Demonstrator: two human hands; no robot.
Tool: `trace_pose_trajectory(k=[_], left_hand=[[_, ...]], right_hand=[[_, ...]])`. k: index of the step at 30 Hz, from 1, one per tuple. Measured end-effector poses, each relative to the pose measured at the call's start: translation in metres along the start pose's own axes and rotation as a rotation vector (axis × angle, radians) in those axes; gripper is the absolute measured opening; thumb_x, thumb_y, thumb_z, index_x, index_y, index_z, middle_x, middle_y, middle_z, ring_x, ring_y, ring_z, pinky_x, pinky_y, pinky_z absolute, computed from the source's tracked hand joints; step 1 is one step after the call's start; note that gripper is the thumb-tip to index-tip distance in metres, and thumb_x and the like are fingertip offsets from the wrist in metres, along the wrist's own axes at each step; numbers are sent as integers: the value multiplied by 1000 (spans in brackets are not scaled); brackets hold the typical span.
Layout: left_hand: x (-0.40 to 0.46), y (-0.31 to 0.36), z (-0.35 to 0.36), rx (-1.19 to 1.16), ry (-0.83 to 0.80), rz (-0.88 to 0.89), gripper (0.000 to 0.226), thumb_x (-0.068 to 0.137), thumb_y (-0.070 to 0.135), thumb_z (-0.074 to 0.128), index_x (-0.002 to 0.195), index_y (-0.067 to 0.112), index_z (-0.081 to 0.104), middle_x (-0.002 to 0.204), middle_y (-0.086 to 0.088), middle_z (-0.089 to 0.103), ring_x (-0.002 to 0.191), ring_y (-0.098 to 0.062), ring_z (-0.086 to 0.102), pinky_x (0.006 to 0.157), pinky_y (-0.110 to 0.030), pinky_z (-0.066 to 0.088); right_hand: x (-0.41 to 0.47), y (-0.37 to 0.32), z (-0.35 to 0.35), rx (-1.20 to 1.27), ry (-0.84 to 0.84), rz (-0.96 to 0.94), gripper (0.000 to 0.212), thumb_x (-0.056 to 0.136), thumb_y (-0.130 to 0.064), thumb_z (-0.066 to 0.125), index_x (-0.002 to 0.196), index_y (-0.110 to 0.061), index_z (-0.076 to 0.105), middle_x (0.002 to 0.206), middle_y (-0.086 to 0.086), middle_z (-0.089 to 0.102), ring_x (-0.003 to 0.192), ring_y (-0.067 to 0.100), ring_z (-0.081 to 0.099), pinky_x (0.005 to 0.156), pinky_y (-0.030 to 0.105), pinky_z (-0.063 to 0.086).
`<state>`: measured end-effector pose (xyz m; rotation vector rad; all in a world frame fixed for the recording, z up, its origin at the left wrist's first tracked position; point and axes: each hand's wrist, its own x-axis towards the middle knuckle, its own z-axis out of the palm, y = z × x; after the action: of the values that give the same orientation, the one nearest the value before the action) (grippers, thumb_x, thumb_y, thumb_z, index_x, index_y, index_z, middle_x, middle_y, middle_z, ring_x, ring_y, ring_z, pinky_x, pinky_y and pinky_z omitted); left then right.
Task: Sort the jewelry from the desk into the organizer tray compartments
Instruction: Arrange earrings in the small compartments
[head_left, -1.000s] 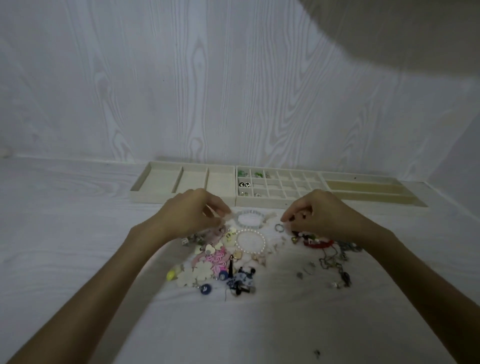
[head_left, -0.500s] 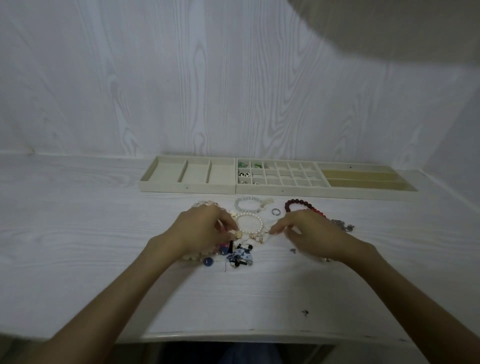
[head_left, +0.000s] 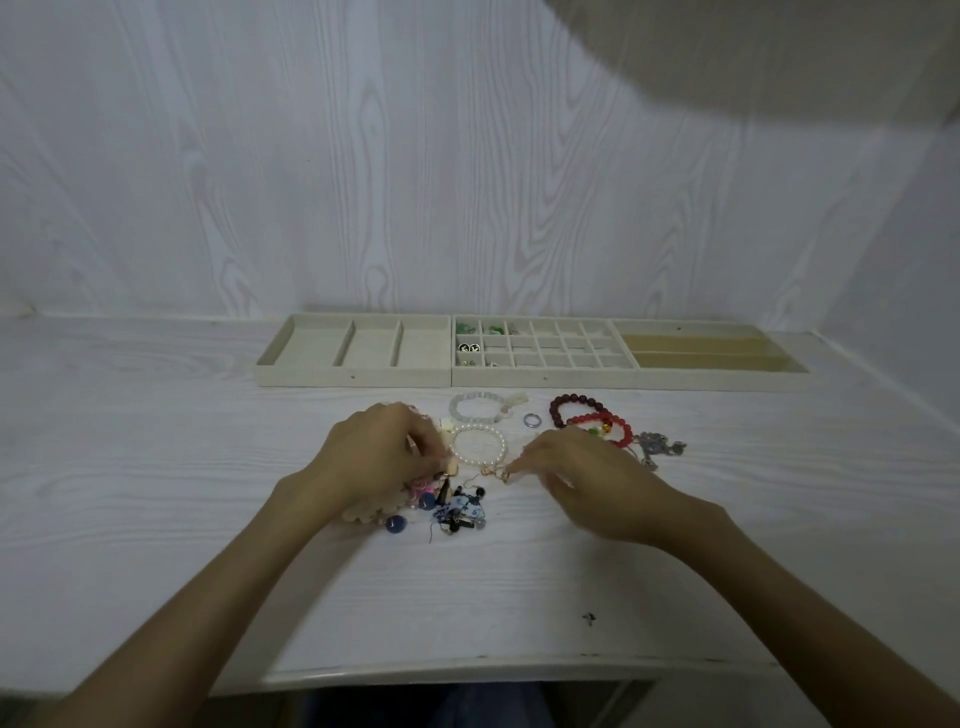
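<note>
A beige organizer tray (head_left: 545, 380) runs along the back of the white desk; a few small earrings lie in the left cells of its grid section (head_left: 470, 347). In front of it lies a jewelry pile: a white pearl bracelet (head_left: 480, 448), a pale bead bracelet (head_left: 475, 406), a silver ring (head_left: 531, 420), dark red and red bead bracelets (head_left: 589, 418), and blue and black earrings (head_left: 457, 512). My left hand (head_left: 376, 457) has its fingers curled over small pieces at the pile's left. My right hand (head_left: 576, 470) pinches a small gold earring (head_left: 496, 473) just below the pearl bracelet.
A silver chain (head_left: 657, 449) lies tangled to the right of the red bracelets. A tiny dark piece (head_left: 588, 617) sits alone near the desk's front edge (head_left: 467, 670). White wood-grain walls close in the back and the right side.
The view has pulled back and up, bringing the desk's front edge into sight. Both hands moved nearer, from the pile's far side to below the pearl bracelet. My right fingertips have closed on the gold earring.
</note>
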<state>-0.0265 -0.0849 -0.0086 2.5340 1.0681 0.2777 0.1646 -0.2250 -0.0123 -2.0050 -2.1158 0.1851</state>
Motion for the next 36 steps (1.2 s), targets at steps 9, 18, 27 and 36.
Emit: trace_pose_trajectory(k=[9, 18, 27, 36], left_hand=[[2, 20, -10, -733, -42, 27, 9, 88, 27, 64, 88, 22, 72, 78, 12, 71, 70, 2, 63, 66, -12, 45], [5, 53, -10, -1538, -638, -252, 11, 83, 22, 57, 92, 16, 57, 71, 10, 63, 50, 0, 52, 37, -9, 25], [-1, 55, -18, -1405, -655, -254, 11, 89, 25, 54, 94, 16, 56, 62, 10, 59, 45, 0, 47, 34, -8, 24], [11, 47, -23, -873, -270, -123, 21, 89, 36, 61, 102, 24, 72, 99, 10, 69, 80, -6, 57, 56, -16, 39]], right_hand=[[-7, 26, -63, 375, 237, 298, 32, 96, -7, 46, 105, -28, 69, 105, -11, 66, 95, 3, 59, 79, 18, 45], [-2, -7, -62, 900, 147, 313, 22, 92, -20, 57, 109, -26, 70, 97, -6, 73, 92, 9, 68, 81, 19, 52], [7, -25, -53, 729, 359, 185, 8, 76, -25, 76, 83, -29, 75, 82, -3, 74, 77, 31, 63, 61, 23, 50], [14, -16, -49, 400, 411, 192, 4, 77, -29, 75, 80, -27, 74, 74, -10, 66, 66, 2, 57, 59, 14, 43]])
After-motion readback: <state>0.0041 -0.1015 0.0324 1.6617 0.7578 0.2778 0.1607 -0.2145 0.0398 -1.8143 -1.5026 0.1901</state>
